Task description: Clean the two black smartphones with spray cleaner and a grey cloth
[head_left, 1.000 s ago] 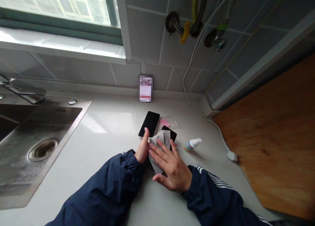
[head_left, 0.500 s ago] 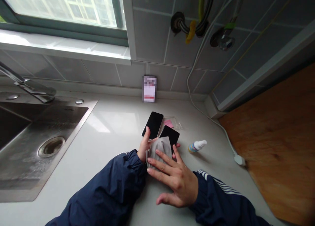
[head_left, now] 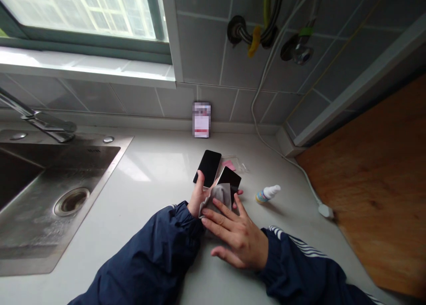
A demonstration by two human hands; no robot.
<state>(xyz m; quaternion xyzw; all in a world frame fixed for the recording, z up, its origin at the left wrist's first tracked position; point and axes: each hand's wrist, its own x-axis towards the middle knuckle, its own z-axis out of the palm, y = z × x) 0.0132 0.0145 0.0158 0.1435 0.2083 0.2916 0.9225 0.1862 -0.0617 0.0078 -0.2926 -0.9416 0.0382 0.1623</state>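
Note:
Two black phones lie on the white counter. The far phone (head_left: 209,166) lies bare. The near phone (head_left: 230,177) is half covered by a grey cloth (head_left: 220,194). My left hand (head_left: 197,197) grips the near phone's left edge, thumb up, and a fingertip shows at the phone's right side. My right hand (head_left: 234,236) lies with its fingers stretched flat on the cloth, pressing it onto the phone.
A small white spray bottle (head_left: 268,193) lies to the right of the phones, and a pink packet (head_left: 229,164) lies behind them. A steel sink (head_left: 29,234) and faucet (head_left: 45,122) are at the left. A white cable (head_left: 293,162) and a wooden board (head_left: 376,176) are at the right.
My right hand has drawn the cloth back along the near phone and then pushed it a little forward again. The cloth is now more bunched. My left hand has kept its grip.

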